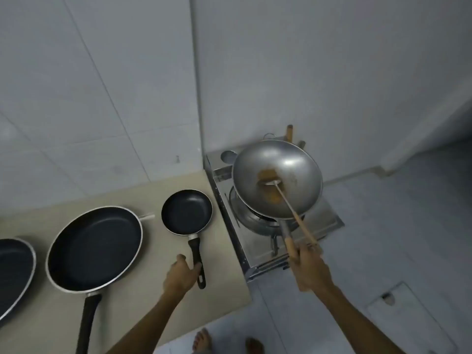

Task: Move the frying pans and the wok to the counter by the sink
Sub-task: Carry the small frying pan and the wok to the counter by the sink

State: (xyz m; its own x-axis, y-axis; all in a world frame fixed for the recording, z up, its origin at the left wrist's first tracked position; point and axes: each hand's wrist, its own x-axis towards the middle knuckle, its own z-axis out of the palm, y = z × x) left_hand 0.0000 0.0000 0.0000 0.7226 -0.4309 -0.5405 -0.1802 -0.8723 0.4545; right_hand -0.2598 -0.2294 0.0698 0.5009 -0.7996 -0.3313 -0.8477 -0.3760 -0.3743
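Head view: the right hand (310, 267) is closed around the wooden handle of the wok (277, 178), which is tilted above the burner of the steel stove (258, 247), with a spatula (288, 200) lying inside it. The left hand (180, 275) has thumb and fingers curled at the black handle of the small pan (187, 212); whether they are fully clamped cannot be told. On the beige counter (224, 272), the small pan, a large pan (94, 247) and a third pan (14, 274) at the left edge lie side by side.
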